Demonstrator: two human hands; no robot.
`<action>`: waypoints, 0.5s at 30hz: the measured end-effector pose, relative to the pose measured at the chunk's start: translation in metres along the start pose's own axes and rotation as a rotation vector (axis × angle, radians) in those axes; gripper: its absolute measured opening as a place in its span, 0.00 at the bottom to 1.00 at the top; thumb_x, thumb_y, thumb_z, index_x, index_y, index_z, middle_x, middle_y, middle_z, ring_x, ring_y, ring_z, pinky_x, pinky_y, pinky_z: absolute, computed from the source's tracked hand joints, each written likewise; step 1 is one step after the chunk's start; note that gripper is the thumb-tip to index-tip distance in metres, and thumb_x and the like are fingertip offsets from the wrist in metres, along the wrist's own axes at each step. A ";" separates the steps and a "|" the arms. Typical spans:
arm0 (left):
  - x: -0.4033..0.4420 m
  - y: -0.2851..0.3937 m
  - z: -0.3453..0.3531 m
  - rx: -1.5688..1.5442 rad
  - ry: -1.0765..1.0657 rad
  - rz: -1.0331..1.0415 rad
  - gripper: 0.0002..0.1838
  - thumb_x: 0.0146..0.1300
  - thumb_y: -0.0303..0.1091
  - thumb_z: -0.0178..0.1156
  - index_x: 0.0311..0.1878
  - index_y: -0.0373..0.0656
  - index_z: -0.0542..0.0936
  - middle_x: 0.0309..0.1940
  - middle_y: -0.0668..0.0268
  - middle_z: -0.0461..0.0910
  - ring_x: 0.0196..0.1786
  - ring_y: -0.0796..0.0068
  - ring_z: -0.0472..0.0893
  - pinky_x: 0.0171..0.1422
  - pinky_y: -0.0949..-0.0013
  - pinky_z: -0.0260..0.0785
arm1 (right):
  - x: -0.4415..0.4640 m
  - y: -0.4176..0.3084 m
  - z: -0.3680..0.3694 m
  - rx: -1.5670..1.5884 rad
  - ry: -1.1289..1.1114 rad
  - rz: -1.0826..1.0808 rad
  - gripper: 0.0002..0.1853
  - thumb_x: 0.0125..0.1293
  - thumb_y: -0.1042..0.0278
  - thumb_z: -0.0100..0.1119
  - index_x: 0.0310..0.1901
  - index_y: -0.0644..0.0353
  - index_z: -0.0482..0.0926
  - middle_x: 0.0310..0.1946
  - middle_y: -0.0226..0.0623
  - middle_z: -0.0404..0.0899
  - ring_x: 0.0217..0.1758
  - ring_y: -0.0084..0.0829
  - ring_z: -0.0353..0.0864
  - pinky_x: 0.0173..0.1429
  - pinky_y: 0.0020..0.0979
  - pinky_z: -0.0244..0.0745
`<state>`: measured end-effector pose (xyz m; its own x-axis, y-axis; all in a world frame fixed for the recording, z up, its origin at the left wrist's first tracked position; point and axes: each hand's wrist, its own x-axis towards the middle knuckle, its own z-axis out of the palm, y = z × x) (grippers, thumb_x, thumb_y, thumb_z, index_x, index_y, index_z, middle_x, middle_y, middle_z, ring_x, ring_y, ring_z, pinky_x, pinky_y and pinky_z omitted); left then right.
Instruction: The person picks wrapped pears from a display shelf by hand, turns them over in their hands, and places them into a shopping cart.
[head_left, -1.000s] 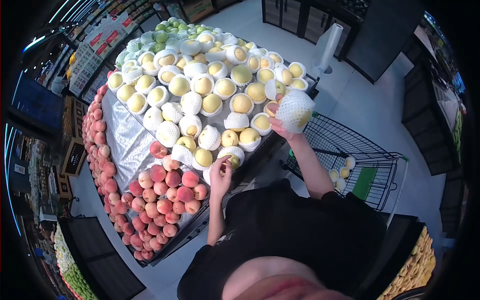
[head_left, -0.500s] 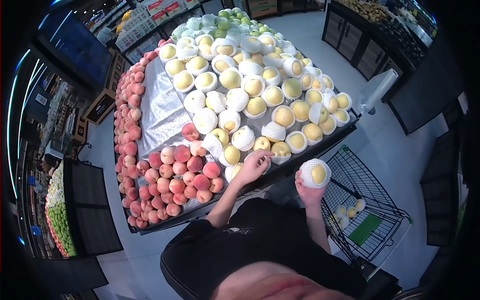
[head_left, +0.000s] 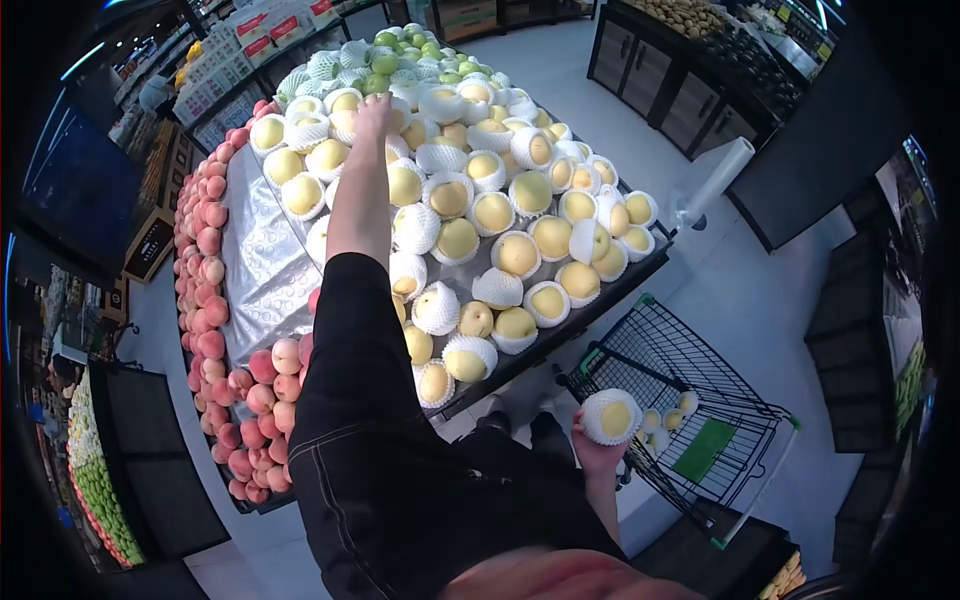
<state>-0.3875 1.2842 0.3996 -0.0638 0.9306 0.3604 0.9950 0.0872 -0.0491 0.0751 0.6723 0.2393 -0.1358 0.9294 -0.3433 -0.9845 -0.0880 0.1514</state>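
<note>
My right hand [head_left: 598, 452] grips a yellow pear [head_left: 616, 420] in a white foam net, held between my body and the shopping cart [head_left: 690, 400]. Stretched far across the fruit stand, my left hand [head_left: 374, 115] rests over the back rows of netted pears [head_left: 457, 240], close to the green fruit [head_left: 384, 62]. Its fingertips point down and away from me, so whether they hold anything is hidden. Several pears [head_left: 673, 418] in foam nets lie in the cart.
Peaches [head_left: 262, 400] line the left and front of the stand, beside a silvery liner [head_left: 262, 262]. A roll of plastic bags [head_left: 715, 182] stands at the stand's right corner. Dark produce cabinets [head_left: 665, 85] are behind, and another fruit display [head_left: 100, 490] is at far left.
My left hand has moved from the pears at the stand's front edge to those at the back. My right hand still holds the netted pear, now lower in view.
</note>
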 end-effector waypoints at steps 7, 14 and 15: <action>0.000 0.011 -0.027 -0.035 -0.271 -0.024 0.42 0.42 0.39 0.79 0.64 0.57 0.72 0.63 0.59 0.73 0.66 0.46 0.73 0.60 0.37 0.73 | -0.028 -0.004 -0.023 -0.070 0.086 -0.081 0.40 0.62 0.25 0.49 0.63 0.52 0.73 0.59 0.45 0.74 0.58 0.57 0.71 0.56 0.49 0.72; -0.035 0.014 -0.068 -0.328 0.358 0.084 0.43 0.39 0.38 0.78 0.64 0.52 0.73 0.59 0.55 0.74 0.62 0.47 0.74 0.61 0.47 0.72 | -0.019 -0.003 -0.022 -0.175 0.076 -0.007 0.44 0.60 0.20 0.45 0.64 0.51 0.72 0.58 0.47 0.75 0.56 0.56 0.73 0.53 0.47 0.74; -0.048 0.015 -0.084 -0.419 0.504 0.109 0.43 0.38 0.38 0.79 0.63 0.51 0.73 0.59 0.55 0.74 0.62 0.48 0.73 0.63 0.47 0.70 | -0.014 -0.009 -0.027 -0.219 0.077 0.020 0.45 0.60 0.19 0.45 0.65 0.51 0.72 0.58 0.47 0.75 0.56 0.56 0.73 0.53 0.47 0.74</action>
<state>-0.3634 1.2112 0.4604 -0.0181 0.6373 0.7704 0.9461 -0.2383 0.2193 0.0826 0.6507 0.2178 -0.1551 0.8972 -0.4135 -0.9809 -0.1895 -0.0432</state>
